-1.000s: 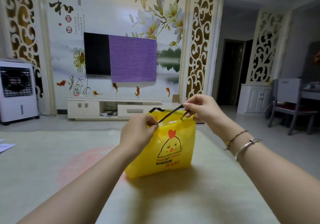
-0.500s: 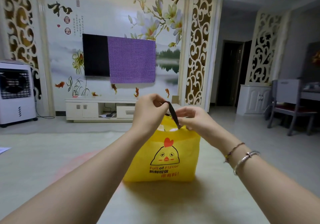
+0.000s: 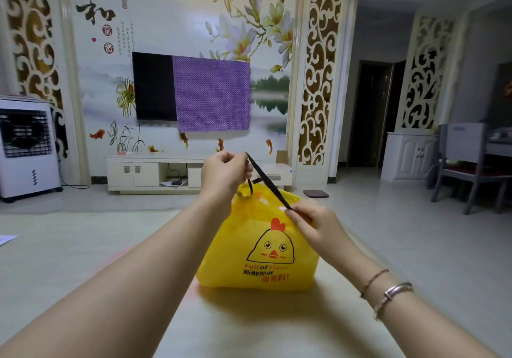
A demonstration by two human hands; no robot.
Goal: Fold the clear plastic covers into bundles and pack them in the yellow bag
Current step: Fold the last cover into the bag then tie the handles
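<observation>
The yellow bag stands upright on the pale bench, about midway across it and set back from the near edge, its printed chick face turned toward the person. Its top is gathered, and a black drawstring runs taut on a slant above it. The left hand is raised over the bag's upper left corner, its fingers curled round the high end of the drawstring. The right hand sits lower, against the bag's upper right side, with thumb and fingers pinching the string's low end. A short loop of the same black cord hangs beneath the left hand, touching the bag's mouth. What lies inside the bag cannot be seen. 2 bracelets circle the right wrist. Beyond the bench, a wall-mounted television is partly draped by a purple cloth, above a low white cabinet. A white air cooler stands at the far left, a grey chair at the far right.
</observation>
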